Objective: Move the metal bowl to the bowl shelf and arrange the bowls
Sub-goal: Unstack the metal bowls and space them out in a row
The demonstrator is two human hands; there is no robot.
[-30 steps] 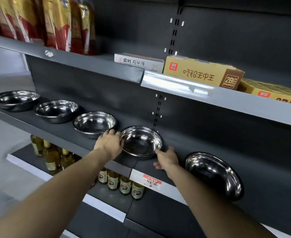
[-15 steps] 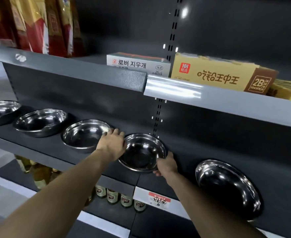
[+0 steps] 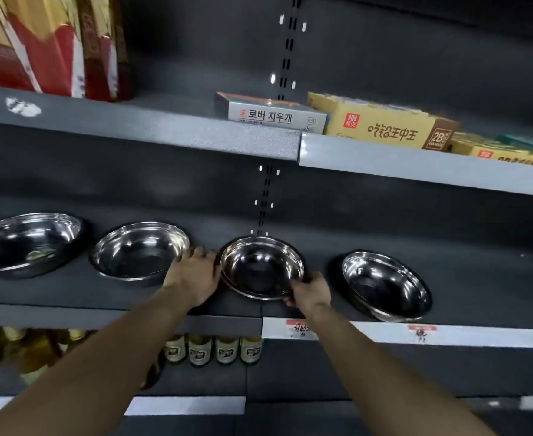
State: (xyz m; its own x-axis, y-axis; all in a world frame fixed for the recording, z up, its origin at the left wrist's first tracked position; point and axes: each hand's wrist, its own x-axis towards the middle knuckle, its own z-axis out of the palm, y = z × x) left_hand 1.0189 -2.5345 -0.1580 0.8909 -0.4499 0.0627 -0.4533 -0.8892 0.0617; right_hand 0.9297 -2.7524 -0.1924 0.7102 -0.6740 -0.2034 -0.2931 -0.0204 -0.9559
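Observation:
A shiny metal bowl (image 3: pixel 260 267) stands tilted on the dark bowl shelf (image 3: pixel 117 309), its open side facing me. My left hand (image 3: pixel 194 275) grips its left rim and my right hand (image 3: pixel 309 294) grips its lower right rim. Two more metal bowls lean in a row to the left, one beside my left hand (image 3: pixel 139 250) and one at the frame's left edge (image 3: pixel 26 243). Another metal bowl (image 3: pixel 384 284) leans on the shelf to the right, apart from the held one.
The shelf above carries a grey box (image 3: pixel 274 116), yellow boxes (image 3: pixel 384 125) and red-and-gold packs (image 3: pixel 48 45). Below the bowl shelf stand small bottles (image 3: pixel 213 349). Price tags (image 3: pixel 300 328) sit on the white front strip.
The view has shifted to the right and closer, so the leftmost bowls slid out of frame. Both hands stay on the middle bowl, which now tilts more toward me.

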